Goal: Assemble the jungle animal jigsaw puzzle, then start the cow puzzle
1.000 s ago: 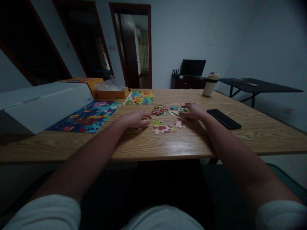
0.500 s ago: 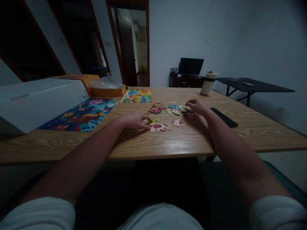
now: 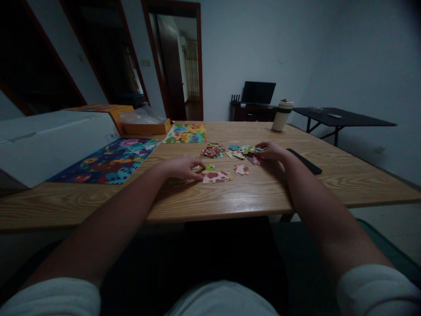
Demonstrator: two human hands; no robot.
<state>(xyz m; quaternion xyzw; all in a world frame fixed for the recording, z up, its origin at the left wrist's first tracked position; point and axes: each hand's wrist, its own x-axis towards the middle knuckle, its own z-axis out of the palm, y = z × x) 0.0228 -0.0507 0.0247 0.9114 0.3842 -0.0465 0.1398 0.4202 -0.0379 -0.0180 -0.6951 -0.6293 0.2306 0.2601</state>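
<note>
My left hand rests at the left end of a joined strip of cow-patterned puzzle pieces, thumb and fingers apart. A green puzzle piece lies just above the strip by those fingers. At the right side of a loose heap of puzzle pieces, my right hand has its fingers closed on a puzzle piece, mostly hidden by them. Below this hand lies a pinkish piece. Between the hands a single pink-and-brown puzzle piece lies flat, apart from the strip.
A second pile of pieces lies left of the heap. Two picture sheets, one yellow and one dark blue, lie near a white box and an orange tray. A black phone-like slab and a tumbler stand right.
My right hand has lowered into the heap, its fingers closing at a piece. My left hand stays at the strip. The whole view has shifted slightly.
</note>
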